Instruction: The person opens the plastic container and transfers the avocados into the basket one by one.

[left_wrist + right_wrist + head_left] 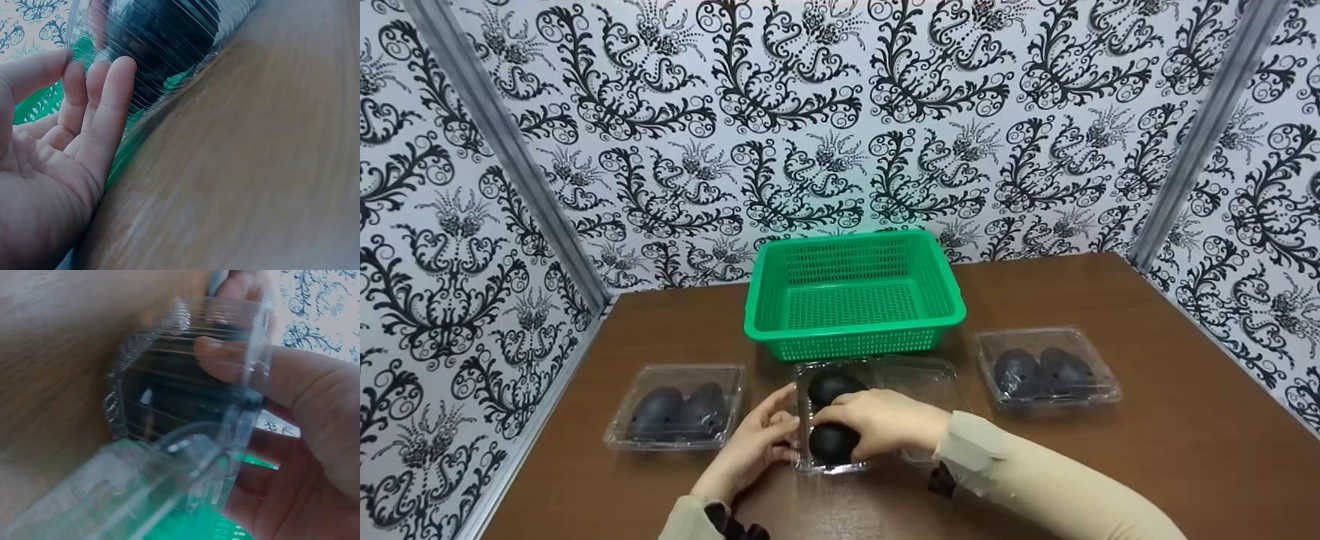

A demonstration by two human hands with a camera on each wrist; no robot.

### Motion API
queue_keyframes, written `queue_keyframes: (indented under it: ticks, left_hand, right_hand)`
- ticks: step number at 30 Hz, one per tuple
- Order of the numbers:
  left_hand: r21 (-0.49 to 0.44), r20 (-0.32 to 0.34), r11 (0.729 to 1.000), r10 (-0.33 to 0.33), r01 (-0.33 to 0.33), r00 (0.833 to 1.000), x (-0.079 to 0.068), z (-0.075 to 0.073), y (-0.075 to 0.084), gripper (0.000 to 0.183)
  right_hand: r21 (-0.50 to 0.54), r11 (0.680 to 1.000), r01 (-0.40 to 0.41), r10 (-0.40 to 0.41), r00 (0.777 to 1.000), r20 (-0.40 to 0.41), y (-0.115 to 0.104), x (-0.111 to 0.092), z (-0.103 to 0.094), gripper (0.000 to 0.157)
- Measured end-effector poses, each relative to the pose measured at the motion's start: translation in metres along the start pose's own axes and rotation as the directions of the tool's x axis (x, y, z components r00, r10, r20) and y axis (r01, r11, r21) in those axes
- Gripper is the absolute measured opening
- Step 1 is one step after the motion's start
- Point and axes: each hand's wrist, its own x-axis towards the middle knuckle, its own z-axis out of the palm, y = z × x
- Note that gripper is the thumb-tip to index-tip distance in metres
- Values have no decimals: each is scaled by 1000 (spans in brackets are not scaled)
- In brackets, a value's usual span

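An open clear plastic clamshell container [877,369] lies in the middle of the table with two dark, egg-shaped avocados in its left half. My right hand [885,420] reaches in from above, fingers and thumb curled round the near avocado [832,444]. Just beyond sits the far avocado [834,388], partly covered by that hand. In the right wrist view the thumb [225,360] shows through the clear wall, against the dark fruit. At the container's left edge, my left hand [761,439] holds the rim between thumb and fingers; its fingertips [121,70] touch the side wall.
Behind the container stands a green plastic basket [855,330] with nothing in it. A closed clamshell with two avocados [679,375] lies at the left, and another closed clamshell [1050,337] at the right. Patterned walls [840,150] enclose the brown table [1170,450].
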Motion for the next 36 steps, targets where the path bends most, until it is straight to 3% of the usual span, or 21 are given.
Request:
queue_keyframes:
  ticks: [14,21,36]
  left_hand:
    - [-35,20,999,-5,6,1000,-6,1,-4,72]
    - [-33,31,999,10,-9,999,1,0,-1,71]
    - [-34,42,999,7,-6,999,1,-2,-3,69]
  right_hand:
    - [52,998,44,-44,999,-1,-5,-9,0,63]
    - [77,995,70,-70,998,-7,4,-8,-8,65]
    - [143,987,73,-75,997,9,8,-12,-17,67]
